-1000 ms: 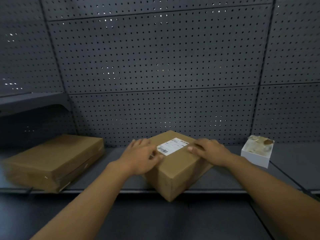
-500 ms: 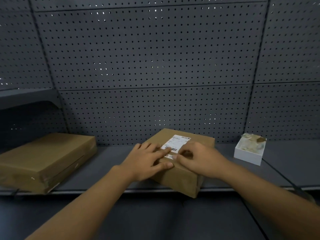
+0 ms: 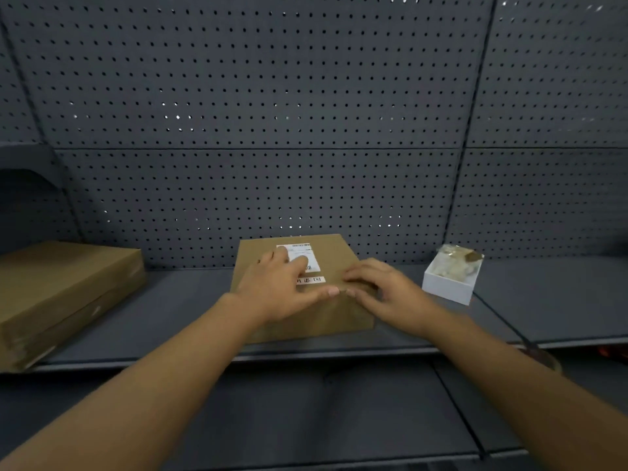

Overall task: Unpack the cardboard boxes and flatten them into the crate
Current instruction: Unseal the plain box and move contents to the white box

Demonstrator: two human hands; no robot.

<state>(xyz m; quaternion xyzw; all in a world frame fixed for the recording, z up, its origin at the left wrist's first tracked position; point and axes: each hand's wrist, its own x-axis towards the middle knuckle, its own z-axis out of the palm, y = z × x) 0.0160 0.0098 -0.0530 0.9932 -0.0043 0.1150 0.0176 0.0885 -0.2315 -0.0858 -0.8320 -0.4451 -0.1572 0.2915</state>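
We see the grey shelf (image 3: 170, 311) w/ a flat cardboard box (image 3: 61, 287) at left. Small cardboard box (image 3: 336, 256) sits mid-shelf, label up. Left hand (image 3: 282, 290) & right hand (image 3: 384, 290) rest on top, fingers spread flat, thumb tips nearly touching. White box (image 3: 448, 285) at right.

Dim, cool light, slight motion blur, wide-angle bend at edges, pinpoint glints thru pegboard (image 3: 272, 96)

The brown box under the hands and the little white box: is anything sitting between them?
No. In the head view, only bare grey shelf lies between the labelled cardboard box and the small white box. The right hand hovers over that side.
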